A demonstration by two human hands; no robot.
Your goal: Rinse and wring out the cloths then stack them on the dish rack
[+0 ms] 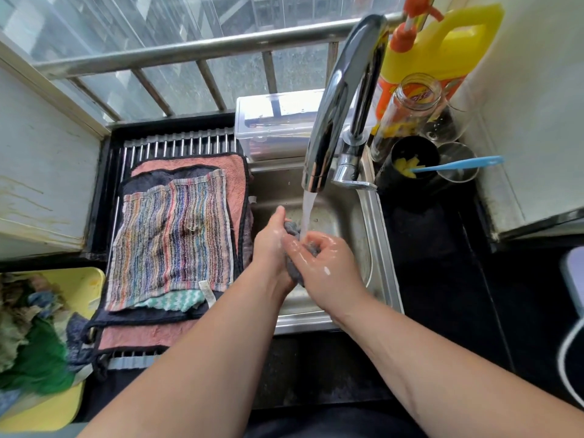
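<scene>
Step in hand: rinsing. Left grip (271,245) and right grip (324,262) both curl tight round a bunched grey wet cloth (292,229). It sits between them under the water stream (308,207) from the curved chrome tap (335,99), over the steel sink (380,248).

Next, as judged: twist the water out, then carry the cloth left of the grips onto the multicoloured striped cloth (170,235) topping the stack on the black dish rack (177,145).

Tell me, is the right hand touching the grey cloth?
Touching. The head view shows the right hand with fingers curled round the grey cloth.

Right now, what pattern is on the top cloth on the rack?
The top cloth has thin many-coloured stripes; head view.
</scene>
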